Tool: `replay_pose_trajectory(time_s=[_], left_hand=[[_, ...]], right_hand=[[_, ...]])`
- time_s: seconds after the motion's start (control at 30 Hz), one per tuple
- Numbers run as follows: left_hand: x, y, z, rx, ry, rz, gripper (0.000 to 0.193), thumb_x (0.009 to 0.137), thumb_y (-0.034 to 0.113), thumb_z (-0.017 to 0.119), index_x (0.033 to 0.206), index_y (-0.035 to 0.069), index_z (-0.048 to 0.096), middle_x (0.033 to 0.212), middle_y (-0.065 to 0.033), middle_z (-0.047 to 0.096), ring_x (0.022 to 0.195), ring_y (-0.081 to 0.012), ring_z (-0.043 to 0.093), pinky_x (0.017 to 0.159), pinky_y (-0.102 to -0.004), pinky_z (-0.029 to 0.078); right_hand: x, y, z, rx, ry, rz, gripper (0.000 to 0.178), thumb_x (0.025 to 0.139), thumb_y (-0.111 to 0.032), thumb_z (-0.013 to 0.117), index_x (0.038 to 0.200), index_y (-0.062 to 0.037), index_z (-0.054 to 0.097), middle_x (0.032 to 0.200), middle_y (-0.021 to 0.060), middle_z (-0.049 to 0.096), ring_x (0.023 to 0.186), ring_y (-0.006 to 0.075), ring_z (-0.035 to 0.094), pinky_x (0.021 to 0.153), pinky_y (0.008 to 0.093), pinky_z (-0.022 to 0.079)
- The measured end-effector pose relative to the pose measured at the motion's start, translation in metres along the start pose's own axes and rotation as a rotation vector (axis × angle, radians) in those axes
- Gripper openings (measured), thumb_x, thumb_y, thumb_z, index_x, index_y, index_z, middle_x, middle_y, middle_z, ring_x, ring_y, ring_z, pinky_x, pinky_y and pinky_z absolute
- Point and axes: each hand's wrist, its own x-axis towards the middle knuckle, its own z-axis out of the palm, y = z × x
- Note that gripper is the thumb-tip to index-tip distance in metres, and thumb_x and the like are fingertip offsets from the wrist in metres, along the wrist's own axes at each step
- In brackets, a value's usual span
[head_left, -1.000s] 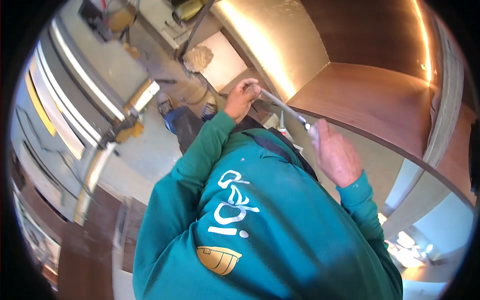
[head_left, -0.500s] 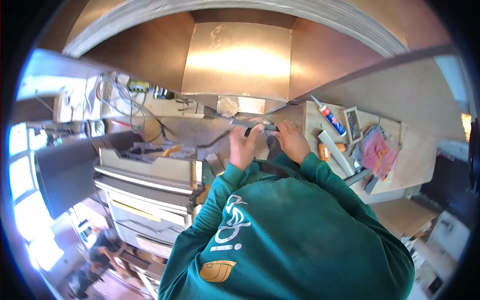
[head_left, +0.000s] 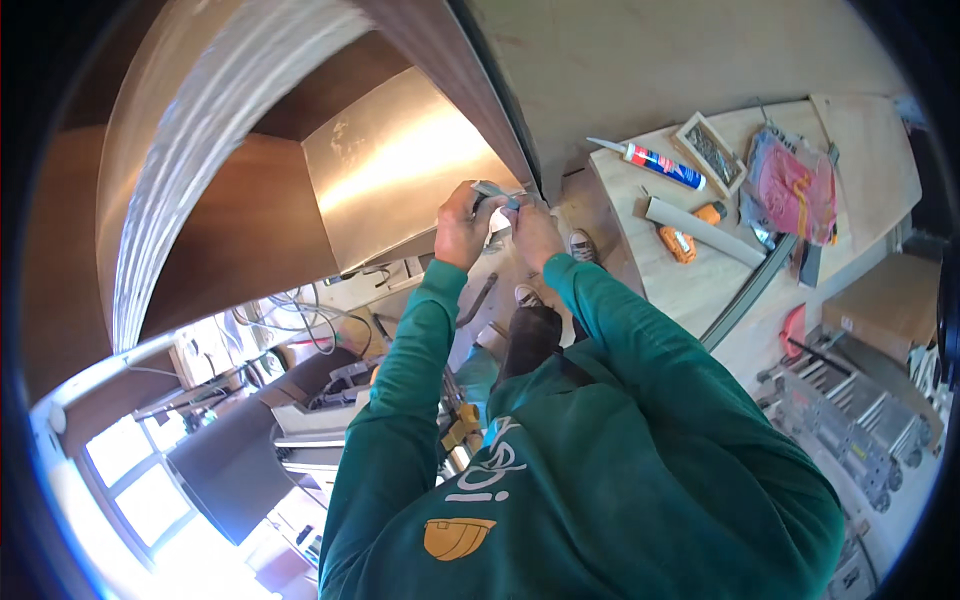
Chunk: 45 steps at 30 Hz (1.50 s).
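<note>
My left hand [head_left: 461, 232] is raised beside the lower corner of a brown cabinet recess, its fingers curled around one end of a slim grey tool [head_left: 491, 189]. My right hand [head_left: 536, 236] is close by on the right, its fingers closed at the tool's other end. The tool's exact kind cannot be made out. Between the hands a small white patch shows, too blurred to name. Just left of them is the recess's shiny, copper-coloured panel [head_left: 405, 165].
On the light wooden worktop [head_left: 640, 230] at right lie a sealant cartridge [head_left: 662, 165], a framed box [head_left: 710, 152], an orange power tool [head_left: 680, 242], a white tube [head_left: 705, 232] and a pink plastic bag [head_left: 795, 190]. A folded ladder [head_left: 850, 405] stands lower right. Cables [head_left: 300, 315] tangle at left.
My view has swung right, tilting the cabinet and bringing the ladder and my shoes into sight. Both hands stay together on the grey tool, now raised by the cabinet's edge.
</note>
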Motion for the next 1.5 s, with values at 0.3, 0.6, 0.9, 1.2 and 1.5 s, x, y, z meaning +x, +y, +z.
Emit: replay_pose_trajectory(time_s=[0.3,0.6,0.9,1.2,1.5], left_hand=[[0.009,-0.018,0.016,0.107,-0.021,0.196,0.007,0.086,0.001,0.068,0.091,0.000,0.064,0.085,-0.0117,0.065,0.075,-0.0243,0.065,0.068,-0.0342,0.050],[0.012,-0.015,0.016,0.165,-0.084,0.231,0.016,0.083,0.002,0.070,0.097,0.001,0.064,0.090,-0.0160,0.062,0.081,-0.0363,0.063,0.069,-0.0404,0.050],[0.022,-0.009,0.024,0.169,-0.118,0.268,0.017,0.080,0.001,0.070,0.096,0.001,0.064,0.094,-0.0167,0.064,0.087,-0.0368,0.063,0.075,-0.0417,0.051],[0.018,-0.023,0.026,0.216,-0.139,0.270,0.021,0.078,-0.001,0.068,0.099,0.003,0.066,0.099,-0.0164,0.065,0.091,-0.0364,0.064,0.079,-0.0411,0.051],[0.022,-0.014,0.036,0.424,-0.110,0.251,0.024,0.079,0.011,0.073,0.102,0.009,0.069,0.103,-0.0148,0.066,0.092,-0.0370,0.064,0.078,-0.0442,0.053]], right_hand=[[-0.001,-0.007,0.017,0.177,0.134,0.192,0.050,0.094,-0.035,0.061,0.123,0.0041,0.053,0.118,0.0232,0.062,0.115,0.0380,0.056,0.095,0.0489,0.046],[-0.011,0.000,0.035,0.357,0.208,0.431,0.047,0.099,-0.038,0.055,0.107,0.0080,0.055,0.095,0.0263,0.065,0.087,0.0407,0.066,0.082,0.0471,0.054],[0.038,0.014,0.044,2.417,-0.068,0.900,0.039,0.107,-0.029,0.027,0.090,-0.0052,0.052,0.071,0.0070,0.055,0.056,0.0177,0.052,0.053,0.0306,0.050],[0.049,0.002,0.057,2.493,0.143,1.008,0.028,0.102,-0.019,0.031,0.096,-0.0033,0.054,0.075,0.0084,0.056,0.052,0.0142,0.050,0.044,0.0250,0.048],[0.062,0.009,0.067,2.438,0.317,1.172,0.021,0.092,-0.005,0.037,0.092,-0.0020,0.057,0.083,0.0092,0.061,0.058,0.0178,0.056,0.043,0.0257,0.048]])
